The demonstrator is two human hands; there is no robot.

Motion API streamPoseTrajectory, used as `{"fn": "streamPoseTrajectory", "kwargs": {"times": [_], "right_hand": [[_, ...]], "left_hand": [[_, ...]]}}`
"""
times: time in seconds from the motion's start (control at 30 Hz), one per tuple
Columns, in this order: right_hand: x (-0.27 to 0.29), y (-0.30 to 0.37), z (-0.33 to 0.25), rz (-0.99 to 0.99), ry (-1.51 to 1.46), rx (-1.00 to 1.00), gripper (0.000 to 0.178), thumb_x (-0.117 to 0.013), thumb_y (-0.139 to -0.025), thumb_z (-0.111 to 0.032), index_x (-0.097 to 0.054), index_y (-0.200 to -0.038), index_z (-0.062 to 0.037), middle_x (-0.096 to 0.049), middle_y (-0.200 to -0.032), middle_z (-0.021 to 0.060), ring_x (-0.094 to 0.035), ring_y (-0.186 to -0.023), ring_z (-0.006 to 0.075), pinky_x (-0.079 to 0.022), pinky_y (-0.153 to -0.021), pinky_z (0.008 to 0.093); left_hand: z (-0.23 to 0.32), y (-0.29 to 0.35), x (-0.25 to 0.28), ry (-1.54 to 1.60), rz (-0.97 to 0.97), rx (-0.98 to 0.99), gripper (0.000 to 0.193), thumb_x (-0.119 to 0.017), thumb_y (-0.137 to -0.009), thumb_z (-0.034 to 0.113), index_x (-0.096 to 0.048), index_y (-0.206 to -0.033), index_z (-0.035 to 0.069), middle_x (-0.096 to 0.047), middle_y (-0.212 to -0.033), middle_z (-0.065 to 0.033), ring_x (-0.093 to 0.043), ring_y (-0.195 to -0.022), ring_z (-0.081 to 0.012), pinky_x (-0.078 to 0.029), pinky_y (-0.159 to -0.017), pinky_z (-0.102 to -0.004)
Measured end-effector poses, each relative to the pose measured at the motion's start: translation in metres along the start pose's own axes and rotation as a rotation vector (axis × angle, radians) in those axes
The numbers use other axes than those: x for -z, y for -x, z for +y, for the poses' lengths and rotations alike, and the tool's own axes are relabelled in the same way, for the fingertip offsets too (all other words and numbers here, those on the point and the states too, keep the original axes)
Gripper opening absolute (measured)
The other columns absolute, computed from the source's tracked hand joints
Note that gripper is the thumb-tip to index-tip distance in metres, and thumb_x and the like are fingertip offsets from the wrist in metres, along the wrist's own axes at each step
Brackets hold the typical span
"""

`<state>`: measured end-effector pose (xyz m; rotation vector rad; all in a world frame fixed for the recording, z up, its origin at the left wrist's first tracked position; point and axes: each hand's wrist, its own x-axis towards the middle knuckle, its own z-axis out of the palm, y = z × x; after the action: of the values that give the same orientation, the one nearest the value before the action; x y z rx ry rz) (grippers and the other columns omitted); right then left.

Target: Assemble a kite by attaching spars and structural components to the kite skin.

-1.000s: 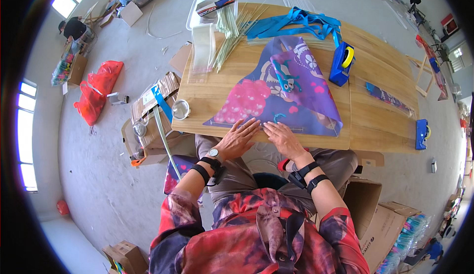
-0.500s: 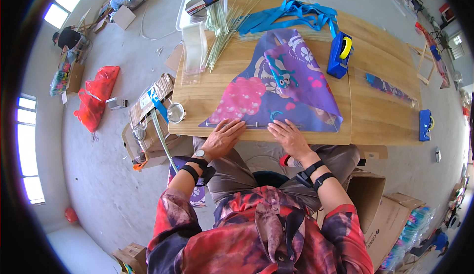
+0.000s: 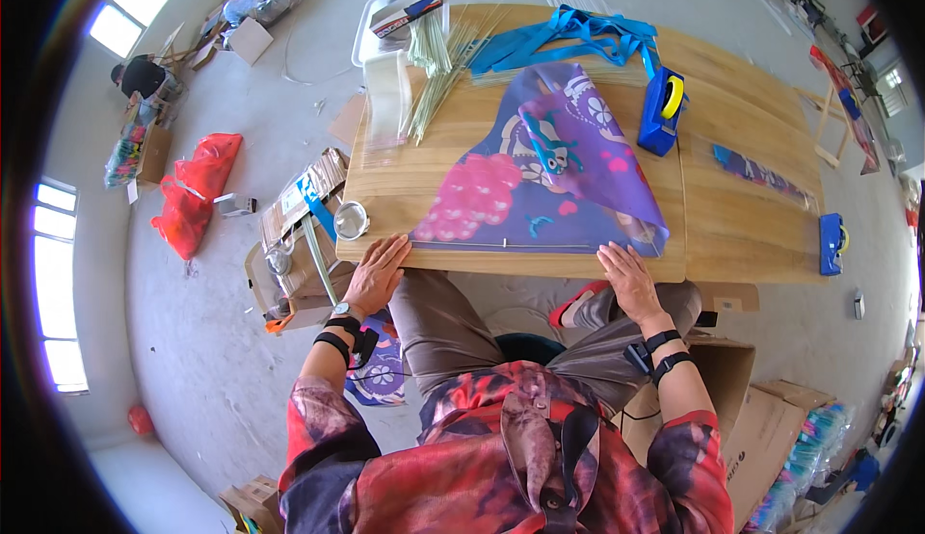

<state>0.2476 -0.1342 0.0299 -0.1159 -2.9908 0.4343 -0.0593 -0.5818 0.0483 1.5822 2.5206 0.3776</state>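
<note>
"Spreading out, head view: left hand now by the fabric at its left corner, right hand near its right. Grip?"

"Both flat, holding nothing. Fabric's on the tabletop, thin rod uncovered; edge looks smoothed, I'd say."

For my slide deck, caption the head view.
Left hand and right hand, palms down, set apart toward opposite ends of the near edge of a purple printed fabric on a wooden table.

Purple-blue printed fabric, pink cluster at left, roughly triangular, upper right side folded over, along worktop's near edge. Thin pale rod straight along fabric's near margin.
</note>
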Motion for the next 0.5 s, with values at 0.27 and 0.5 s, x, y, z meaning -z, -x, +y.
{"fn": "streamPoseTrajectory", "kwargs": {"times": [0.27, 0.5], "right_hand": [[-0.002, 0.002, -0.001, 0.019, -0.005, 0.01, 0.044, -0.058, -0.101, -0.016, -0.057, -0.144, -0.0088, -0.054, -0.15, 0.005, -0.044, -0.144, 0.0221, -0.03, -0.123, 0.0437], [-0.005, 0.004, -0.003, 0.05, -0.037, 0.006, 0.043, -0.056, -0.101, -0.014, -0.057, -0.144, -0.0094, -0.054, -0.15, 0.0052, -0.044, -0.144, 0.0225, -0.029, -0.123, 0.0441]], "left_hand": [[0.014, 0.013, -0.014, 0.026, 0.19, 0.14, 0.046, -0.059, -0.097, 0.015, -0.057, -0.141, 0.001, -0.053, -0.149, -0.0171, -0.045, -0.143, -0.0344, -0.033, -0.12, -0.049], [0.063, 0.002, -0.049, 0.095, 0.428, 0.226, 0.042, -0.059, -0.099, 0.018, -0.06, -0.136, -0.001, -0.056, -0.145, -0.0221, -0.048, -0.14, -0.0389, -0.034, -0.119, -0.0506]]}}
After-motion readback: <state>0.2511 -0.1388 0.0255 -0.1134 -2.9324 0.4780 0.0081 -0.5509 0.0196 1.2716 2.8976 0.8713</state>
